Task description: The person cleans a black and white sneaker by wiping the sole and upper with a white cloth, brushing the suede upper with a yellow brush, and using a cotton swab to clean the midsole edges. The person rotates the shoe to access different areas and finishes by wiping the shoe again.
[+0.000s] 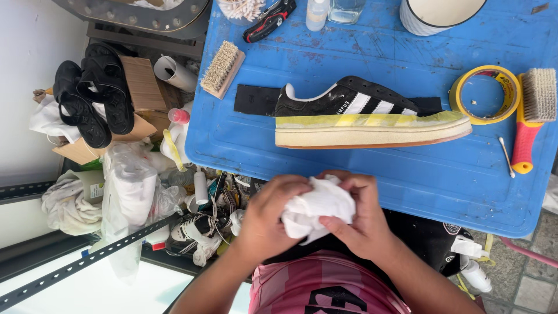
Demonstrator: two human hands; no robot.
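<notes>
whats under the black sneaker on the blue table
A flat black mat lies under the black sneaker, on the blue table; its ends stick out past heel and toe. Its middle is hidden by the shoe.

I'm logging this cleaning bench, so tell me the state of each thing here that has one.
White cloth: crumpled, held in both hands.
Left hand: closed on cloth.
Right hand: closed on cloth.
Black sneaker: on its side, yellow masking tape along sole edge.
Tape roll: lying flat.
Red-handled brush: lying idle.
</notes>
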